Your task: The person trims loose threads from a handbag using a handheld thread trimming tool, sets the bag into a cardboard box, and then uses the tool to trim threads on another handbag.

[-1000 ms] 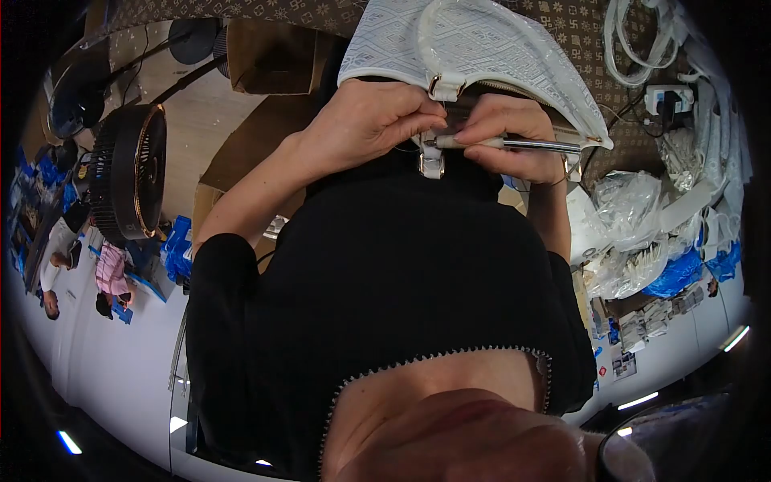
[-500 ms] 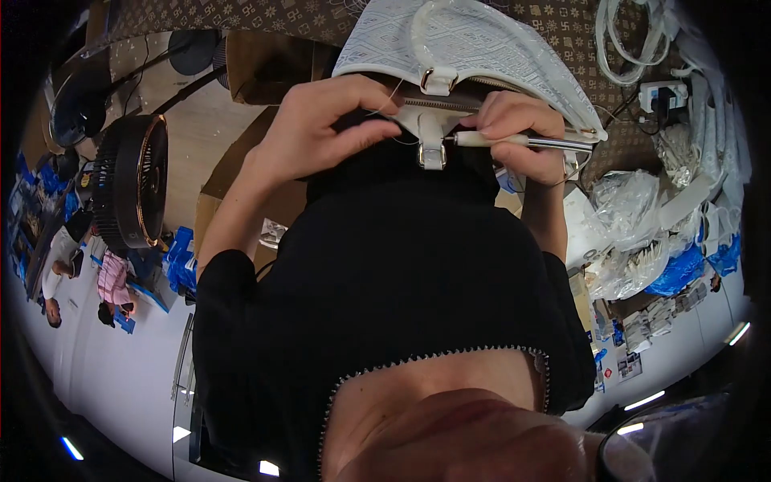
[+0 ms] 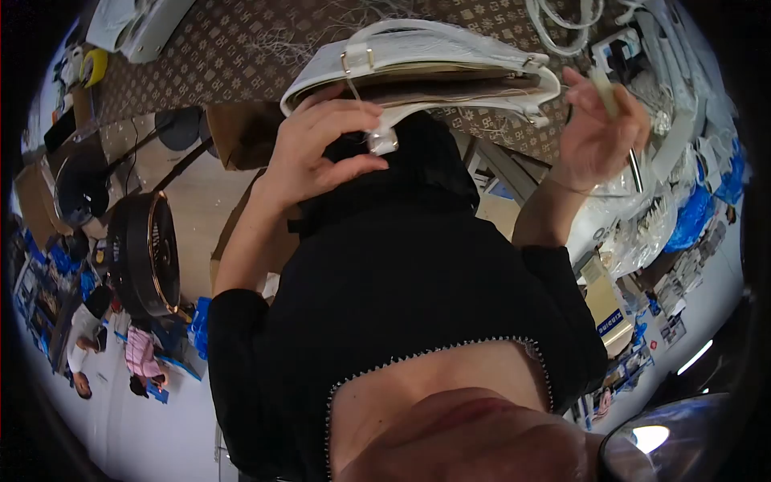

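Note:
A white patterned handbag (image 3: 450,46) lies tilted at the table edge, its mouth gaping toward me. My left hand (image 3: 309,149) is at the bag's left end, fingers curled over the near rim. Its thumb is apart, just below a white strap tab with a metal buckle (image 3: 383,142). Off the bag's right end, raised, my right hand (image 3: 598,132) is closed around an awl-like tool with a pale handle (image 3: 604,92) and a metal shaft (image 3: 636,170). The tool's tip cannot be made out. A thin thread shows near the right hand.
The table has a brown patterned cover (image 3: 217,60) with loose thread scraps (image 3: 305,40). Another white bag piece (image 3: 140,28) and yellow tape (image 3: 95,67) lie far left. A black fan (image 3: 144,253) stands left. Plastic-wrapped material (image 3: 642,225) is piled right. Two people (image 3: 144,353) are in the left background.
My right hand has drawn the tool away from the buckle tab, up and to the right. The bag has shifted left and opens wider toward me. My left hand has moved slightly down.

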Motion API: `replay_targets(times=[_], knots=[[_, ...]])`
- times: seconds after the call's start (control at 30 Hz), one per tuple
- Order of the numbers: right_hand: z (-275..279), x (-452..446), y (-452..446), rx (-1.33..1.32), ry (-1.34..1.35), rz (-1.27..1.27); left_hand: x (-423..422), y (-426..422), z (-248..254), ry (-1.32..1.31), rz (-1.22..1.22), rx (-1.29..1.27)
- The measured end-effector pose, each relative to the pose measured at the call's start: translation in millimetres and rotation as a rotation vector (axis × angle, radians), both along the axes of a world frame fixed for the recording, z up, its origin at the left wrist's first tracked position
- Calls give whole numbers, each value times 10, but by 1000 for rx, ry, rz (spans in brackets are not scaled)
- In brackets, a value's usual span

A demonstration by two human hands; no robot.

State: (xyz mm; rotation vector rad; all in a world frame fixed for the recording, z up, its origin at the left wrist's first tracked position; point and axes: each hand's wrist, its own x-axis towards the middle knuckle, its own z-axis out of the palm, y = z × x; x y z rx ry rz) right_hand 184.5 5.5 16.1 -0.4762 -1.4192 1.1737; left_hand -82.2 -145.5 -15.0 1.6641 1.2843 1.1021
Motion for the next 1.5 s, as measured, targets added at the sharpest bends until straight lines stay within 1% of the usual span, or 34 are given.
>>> replay_targets(times=[0.1, 0.13, 0.17, 0.2, 0.27, 0.3, 0.4, 0.47, 0.53, 0.57, 0.63, 0.67, 0.7, 0.77, 0.8, 0.87, 0.93, 1.0, 1.03, 1.13, 1.2, 1.23, 1.3, 1.33, 1.4, 1.5], knots=[[-144, 112, 154, -147, 103, -89, -12, -10, -53, 91, -20, 113], [-163, 114, 145, -206, 20, -214, -2, -3, -56, 70, -38, 127], [-206, 133, 139, -266, -59, -336, 5, 4, -46, 122, -55, 185], [-328, 201, 175, -258, -13, -252, 13, 17, -28, 178, -65, 243], [-406, 177, 141, -305, -30, -244, 23, 10, -3, 189, -87, 237], [-423, 157, 139, -304, -33, -250, 25, 4, -9, 202, -78, 246], [-475, 67, 111, -364, -238, -365, 20, -3, 31, 229, -78, 261], [-454, -17, 64, -408, -177, -350, -32, -12, 113, 250, -85, 260], [-432, -79, -40, -504, -225, -280, -145, -10, 249, 252, -126, 150], [-410, -109, -99, -552, -248, -243, -209, -19, 335, 258, -133, 140], [-338, -183, -234, -647, -293, -164, -332, -29, 559, 343, -102, -257], [-261, -248, -320, -693, -300, -137, -383, 29, 707, 394, -182, -328], [-277, -260, -353, -704, -289, -134, -369, 69, 754, 405, -185, -338], [-322, -275, -448, -654, -277, -82, -202, 130, 819, 201, -246, -291], [-280, -293, -472, -687, -294, -121, -52, 120, 830, 153, -240, -426], [-308, -269, -495, -680, -305, -112, 299, 169, 705, 204, -188, -372], [-317, -258, -509, -666, -326, -116, 415, 286, 595, 171, -161, -367], [-322, -264, -518, -676, -299, -123, 506, 355, 541, 283, -138, -288], [-335, -259, -504, -676, -297, -127, 529, 374, 521, 285, -141, -287], [-351, -271, -464, -655, -242, -125, 595, 409, 505, 356, -208, -302], [-326, -318, -457, -719, -203, -172, 651, 428, 522, 420, -226, -417], [-324, -322, -456, -721, -197, -170, 663, 426, 511, 425, -226, -418], [-324, -314, -447, -736, -201, -183, 682, 434, 466, 323, -200, -459], [-334, -312, -452, -738, -198, -182, 675, 446, 452, 326, -200, -461], [-361, -314, -459, -718, -144, -185, 643, 479, 414, 261, -193, -545], [-372, -298, -464, -718, -158, -169, 600, 542, 333, 272, -229, -573]])
